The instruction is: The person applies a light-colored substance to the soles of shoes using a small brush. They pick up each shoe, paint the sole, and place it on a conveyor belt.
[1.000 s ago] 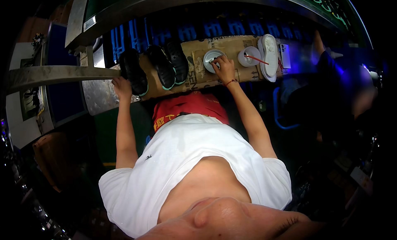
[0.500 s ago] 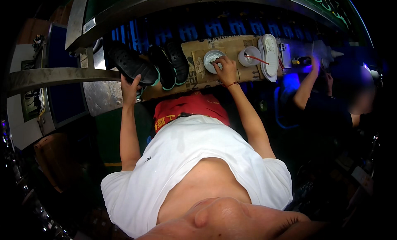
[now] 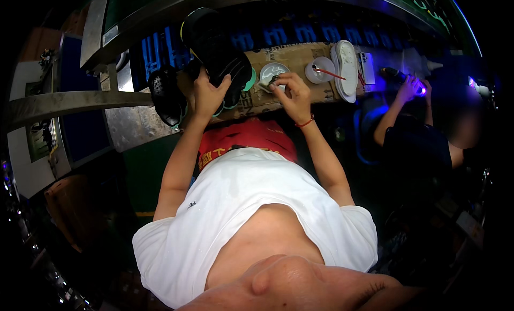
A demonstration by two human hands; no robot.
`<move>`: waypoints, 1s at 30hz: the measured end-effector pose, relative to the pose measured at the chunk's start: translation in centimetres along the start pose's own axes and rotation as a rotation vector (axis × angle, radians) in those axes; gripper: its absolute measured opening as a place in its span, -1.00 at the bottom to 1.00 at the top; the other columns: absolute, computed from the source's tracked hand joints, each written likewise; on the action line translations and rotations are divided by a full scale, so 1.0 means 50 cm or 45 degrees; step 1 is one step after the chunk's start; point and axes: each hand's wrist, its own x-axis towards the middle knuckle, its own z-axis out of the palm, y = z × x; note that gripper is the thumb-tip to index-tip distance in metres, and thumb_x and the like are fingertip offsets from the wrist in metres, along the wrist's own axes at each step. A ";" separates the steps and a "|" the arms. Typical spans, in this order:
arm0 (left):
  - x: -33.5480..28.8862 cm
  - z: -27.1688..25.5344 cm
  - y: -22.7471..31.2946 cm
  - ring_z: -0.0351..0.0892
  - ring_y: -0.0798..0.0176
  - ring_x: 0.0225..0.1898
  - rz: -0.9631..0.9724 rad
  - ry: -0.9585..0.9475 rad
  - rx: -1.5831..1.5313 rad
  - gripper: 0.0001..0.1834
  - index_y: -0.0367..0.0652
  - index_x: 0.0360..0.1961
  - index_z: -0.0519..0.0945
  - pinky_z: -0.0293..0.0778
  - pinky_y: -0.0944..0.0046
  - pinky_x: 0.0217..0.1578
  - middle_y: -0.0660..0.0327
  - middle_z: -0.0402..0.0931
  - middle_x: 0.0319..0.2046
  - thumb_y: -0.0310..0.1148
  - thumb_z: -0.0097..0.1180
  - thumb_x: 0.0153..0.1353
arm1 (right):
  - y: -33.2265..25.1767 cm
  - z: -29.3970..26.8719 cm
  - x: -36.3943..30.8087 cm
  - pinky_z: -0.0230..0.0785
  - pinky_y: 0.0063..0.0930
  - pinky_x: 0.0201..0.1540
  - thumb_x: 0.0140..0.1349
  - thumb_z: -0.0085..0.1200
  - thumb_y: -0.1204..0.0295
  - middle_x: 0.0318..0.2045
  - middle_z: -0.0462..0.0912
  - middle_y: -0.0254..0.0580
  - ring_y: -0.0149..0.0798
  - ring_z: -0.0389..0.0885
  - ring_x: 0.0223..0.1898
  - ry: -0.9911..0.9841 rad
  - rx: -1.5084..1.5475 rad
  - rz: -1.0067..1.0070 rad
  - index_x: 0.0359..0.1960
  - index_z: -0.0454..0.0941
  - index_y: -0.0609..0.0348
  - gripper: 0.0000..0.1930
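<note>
My left hand point(image 3: 209, 96) is closed on a black shoe point(image 3: 217, 46) with a green-edged sole, raised above the cardboard-covered bench. Held in the pinched fingers of my right hand point(image 3: 294, 98) is a small pale scrap point(image 3: 264, 87), too small to tell its kind. These fingers are at the near rim of a small white bowl point(image 3: 274, 70). Another black shoe point(image 3: 167, 94) rests left of my left hand. Right of the bowl stands a translucent cup point(image 3: 316, 73) with a red stick in it.
Cardboard point(image 3: 262, 101) covers the bench. White shoe soles point(image 3: 348, 70) and a phone point(image 3: 368, 68) lie to the right. Farther right, a co-worker's hands point(image 3: 409, 90) hold something with a violet light. A metal frame bar point(image 3: 69, 107) crosses the left side.
My left hand has moved right, now with a shoe held up near the bowl. My right hand has drawn slightly back from the bowl, with the pale scrap showing in its fingers.
</note>
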 end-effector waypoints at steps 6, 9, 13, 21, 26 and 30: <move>0.004 0.016 0.073 0.67 -0.04 -0.32 0.086 -0.001 0.031 -0.60 -0.40 -0.11 0.44 0.55 0.20 -0.31 -0.08 0.61 -0.36 -0.48 0.20 0.00 | -0.034 0.016 0.008 0.31 -0.37 -0.21 -0.05 0.30 0.50 -0.30 0.60 -0.19 -0.13 0.50 -0.25 -0.028 -0.185 -0.236 -0.41 0.63 0.16 -0.86; 0.002 0.019 0.077 0.67 -0.03 -0.35 0.135 -0.018 0.096 -0.57 -0.40 -0.07 0.43 0.55 0.21 -0.37 -0.09 0.61 -0.38 -0.48 0.20 0.01 | -0.037 0.016 0.010 0.31 -0.38 -0.23 -0.06 0.30 0.50 -0.31 0.60 -0.19 -0.14 0.49 -0.28 -0.057 -0.138 -0.238 -0.42 0.63 0.16 -0.86; 0.004 0.016 0.085 0.68 -0.01 -0.36 0.154 -0.036 0.093 -0.55 -0.40 -0.03 0.42 0.55 0.21 -0.40 -0.09 0.62 -0.39 -0.49 0.19 0.02 | -0.036 0.014 0.015 0.31 -0.38 -0.26 -0.07 0.30 0.50 -0.31 0.60 -0.19 -0.16 0.49 -0.30 -0.072 -0.073 -0.200 -0.43 0.63 0.17 -0.86; 0.003 0.014 0.092 0.68 0.04 -0.41 0.131 -0.058 0.093 -0.56 -0.40 -0.05 0.42 0.55 0.24 -0.44 -0.08 0.62 -0.39 -0.51 0.18 0.01 | -0.028 0.016 0.026 0.24 -0.39 -0.19 -0.06 0.29 0.51 -0.31 0.61 -0.21 -0.16 0.49 -0.32 -0.029 -0.258 -0.316 -0.39 0.62 0.14 -0.84; 0.001 0.015 0.095 0.68 0.04 -0.43 0.156 -0.057 0.107 -0.56 -0.42 -0.05 0.41 0.55 0.25 -0.44 -0.08 0.62 -0.40 -0.52 0.17 0.01 | -0.022 0.009 0.044 0.23 -0.40 -0.18 -0.06 0.28 0.50 -0.30 0.60 -0.25 -0.18 0.49 -0.29 0.098 -0.410 -0.425 -0.37 0.62 0.13 -0.83; 0.002 0.013 0.099 0.67 0.05 -0.46 0.139 -0.049 0.102 -0.56 -0.42 -0.04 0.41 0.55 0.26 -0.46 -0.08 0.62 -0.40 -0.52 0.17 0.01 | -0.041 -0.006 0.041 0.26 -0.37 -0.17 -0.07 0.29 0.50 -0.29 0.61 -0.25 -0.16 0.49 -0.29 0.102 -0.325 -0.428 -0.38 0.62 0.10 -0.82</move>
